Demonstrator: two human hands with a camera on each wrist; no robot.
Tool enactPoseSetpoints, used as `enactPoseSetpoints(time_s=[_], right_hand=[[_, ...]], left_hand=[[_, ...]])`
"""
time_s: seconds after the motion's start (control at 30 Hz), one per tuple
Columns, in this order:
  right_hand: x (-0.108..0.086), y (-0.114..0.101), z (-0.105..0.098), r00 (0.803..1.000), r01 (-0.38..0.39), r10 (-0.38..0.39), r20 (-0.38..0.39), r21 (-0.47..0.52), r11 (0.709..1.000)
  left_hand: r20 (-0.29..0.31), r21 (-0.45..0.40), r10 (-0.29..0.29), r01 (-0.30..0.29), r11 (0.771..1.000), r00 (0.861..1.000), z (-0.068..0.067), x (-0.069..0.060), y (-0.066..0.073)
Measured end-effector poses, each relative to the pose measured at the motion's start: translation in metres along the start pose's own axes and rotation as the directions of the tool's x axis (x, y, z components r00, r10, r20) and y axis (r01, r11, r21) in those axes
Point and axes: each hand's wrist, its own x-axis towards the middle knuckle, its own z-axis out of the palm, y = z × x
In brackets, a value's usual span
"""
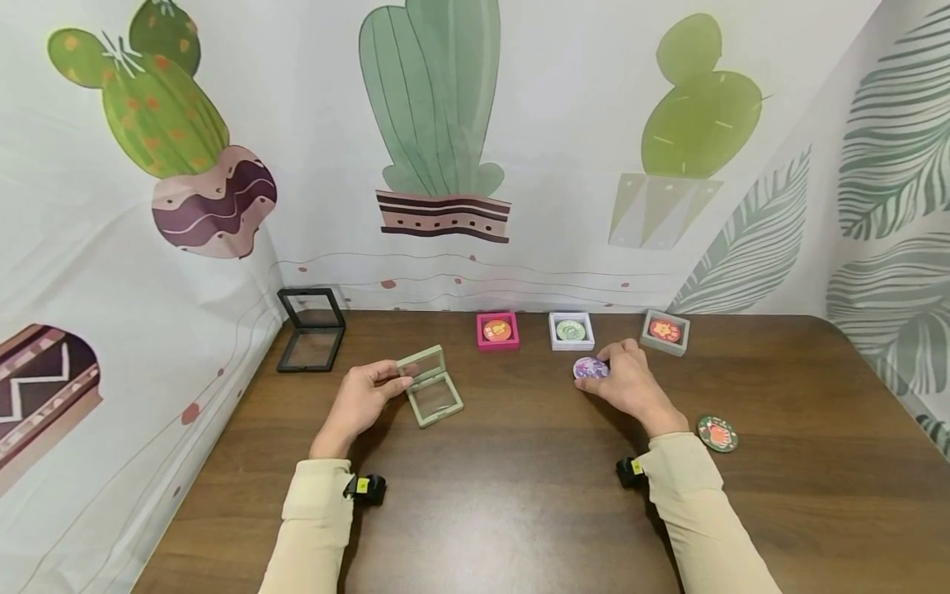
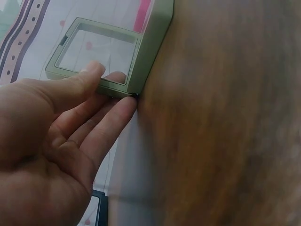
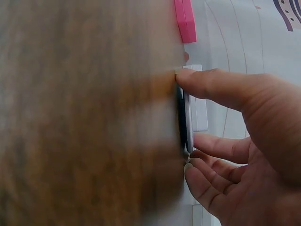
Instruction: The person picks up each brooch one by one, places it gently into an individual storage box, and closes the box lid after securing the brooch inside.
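My left hand point(image 1: 361, 402) pinches the raised lid of a green clear-windowed display case point(image 1: 443, 417) between thumb and fingers. The case stands unfolded, its base on the table. In the left wrist view the thumb lies over the window of the green case point(image 2: 106, 49). My right hand point(image 1: 633, 384) grips a round purple-patterned badge point(image 1: 588, 369) by its edges at the tabletop. Seen edge-on in the right wrist view, the badge point(image 3: 189, 120) sits between thumb and fingers. A white case point(image 1: 571, 344) with a green round badge stands just behind it.
A black unfolded case point(image 1: 305, 350) stands at the back left. Along the back are a pink case point(image 1: 497, 345) and a grey case point(image 1: 668, 346), each with a round badge inside. A green badge with a red paw point(image 1: 717, 434) lies right of the right wrist. A cactus-print cloth point(image 1: 564, 272) hangs behind.
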Motion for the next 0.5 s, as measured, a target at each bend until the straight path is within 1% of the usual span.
enactPoseSetpoints(time_s=[0.17,0.27,0.33,0.4,0.5], right_hand=[[0.0004,0.0000,-0.0003,1.000,-0.005,0.005,-0.001,0.007,1.000],[0.0016,0.0011,0.0004,1.000,-0.006,0.007,-0.001,0.014,1.000],[0.0027,0.0022,0.0014,1.000,-0.009,0.009,0.001,0.024,1.000],[0.0035,0.0028,0.0023,1.000,-0.011,0.011,0.006,0.037,0.999],[0.0042,0.0030,0.0035,1.000,-0.013,0.012,0.010,0.056,0.998]], left_hand=[[-0.010,0.021,0.009,-0.009,1.000,1.000,0.0001,-0.0010,0.0015],[-0.014,0.000,-0.006,0.006,1.000,1.000,-0.0011,-0.0028,0.0016],[-0.013,0.006,-0.020,0.020,1.000,1.000,-0.0028,-0.0048,0.0016],[-0.003,0.036,-0.031,0.031,0.999,1.000,-0.0045,-0.0069,0.0011],[0.021,0.104,-0.036,0.033,0.994,0.999,-0.0058,-0.0091,0.0008]])
